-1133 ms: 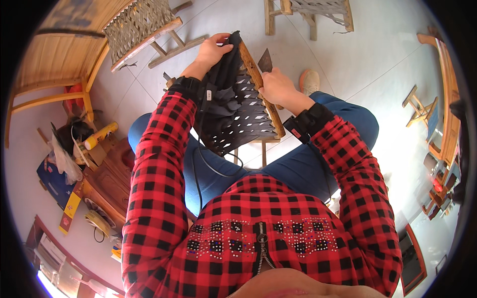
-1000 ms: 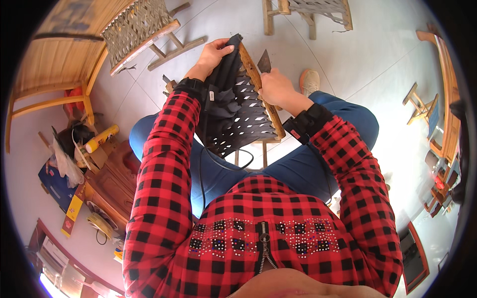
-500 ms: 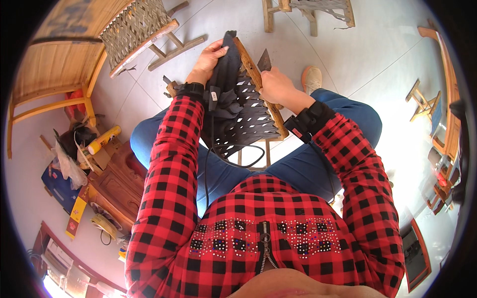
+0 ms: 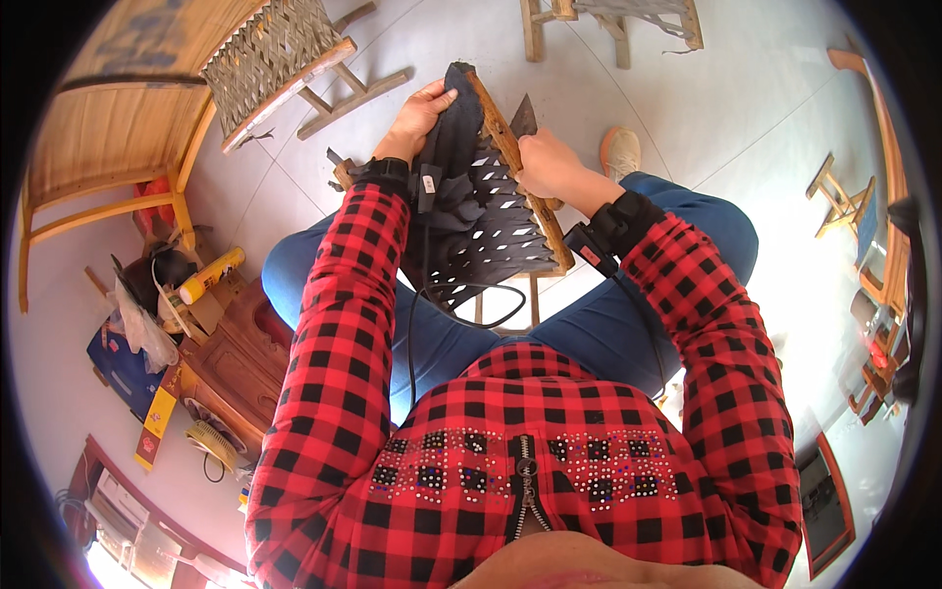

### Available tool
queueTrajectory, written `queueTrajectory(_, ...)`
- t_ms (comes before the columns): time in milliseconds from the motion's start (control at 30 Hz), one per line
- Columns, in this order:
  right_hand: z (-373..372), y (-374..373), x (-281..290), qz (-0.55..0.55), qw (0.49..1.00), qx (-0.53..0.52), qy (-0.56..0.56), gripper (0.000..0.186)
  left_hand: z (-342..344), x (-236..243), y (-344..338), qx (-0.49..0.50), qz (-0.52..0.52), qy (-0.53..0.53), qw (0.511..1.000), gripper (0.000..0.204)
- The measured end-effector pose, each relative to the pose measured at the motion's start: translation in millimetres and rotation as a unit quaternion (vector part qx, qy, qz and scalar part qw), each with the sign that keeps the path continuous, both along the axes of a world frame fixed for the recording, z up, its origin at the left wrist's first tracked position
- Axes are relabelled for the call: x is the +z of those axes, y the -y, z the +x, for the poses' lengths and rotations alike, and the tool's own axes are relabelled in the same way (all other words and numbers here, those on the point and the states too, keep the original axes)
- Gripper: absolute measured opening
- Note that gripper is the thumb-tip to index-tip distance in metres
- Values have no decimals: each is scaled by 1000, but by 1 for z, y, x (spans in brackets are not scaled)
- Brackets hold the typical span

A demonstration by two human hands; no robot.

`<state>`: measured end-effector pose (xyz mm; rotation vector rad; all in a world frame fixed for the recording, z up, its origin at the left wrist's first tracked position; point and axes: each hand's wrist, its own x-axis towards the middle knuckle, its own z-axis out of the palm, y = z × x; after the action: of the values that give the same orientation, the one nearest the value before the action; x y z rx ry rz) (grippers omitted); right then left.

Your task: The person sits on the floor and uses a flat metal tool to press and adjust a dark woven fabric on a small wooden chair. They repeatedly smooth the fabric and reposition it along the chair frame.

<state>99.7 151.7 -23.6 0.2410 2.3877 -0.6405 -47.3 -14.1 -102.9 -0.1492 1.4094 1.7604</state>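
Observation:
Between my knees stands a small wooden stool frame (image 4: 538, 218) with a seat of woven black strips (image 4: 491, 245). My left hand (image 4: 417, 120) is closed on a gathered piece of black cloth (image 4: 457, 123) at the far end of the frame, thumb on top. More of the cloth hangs loose and crumpled over the weave. My right hand (image 4: 551, 162) is closed around a tool with a pointed triangular metal blade (image 4: 524, 118), whose tip points away from me. That hand is against or just beside the right wooden rail; its fingers hide most of the handle.
Another woven stool (image 4: 280, 64) lies at the far left, near a wooden chair (image 4: 108, 147). Part of a third stool (image 4: 618, 20) shows at the top. A black cable (image 4: 471, 326) loops over my lap. Left of me, bags and tools crowd a carved wooden cabinet (image 4: 240, 363).
The whole view has shifted slightly. Both hands keep their grips, and the blade stays beside the right rail with hardly any movement.

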Motion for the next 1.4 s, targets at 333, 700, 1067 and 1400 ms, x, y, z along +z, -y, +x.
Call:
queueTrajectory(333, -2, -2, -1, -9, 1000, 4, -5, 29, -1, -8, -2, -28, 50, 21, 998, 29)
queueTrajectory(700, -4, -3, -4, -10, 1000, 5, 12, 27, -1, -2, -1, -44, 31, 11, 998, 32)
queueTrajectory(1067, -5, -2, -3, -4, 1000, 17, 13, 28, -4, -14, -1, -53, 42, -14, 998, 32)
queueTrajectory(1400, -6, -3, -2, -7, 1000, 8, 17, 27, -1, -2, -4, -33, 19, 1, 999, 30)
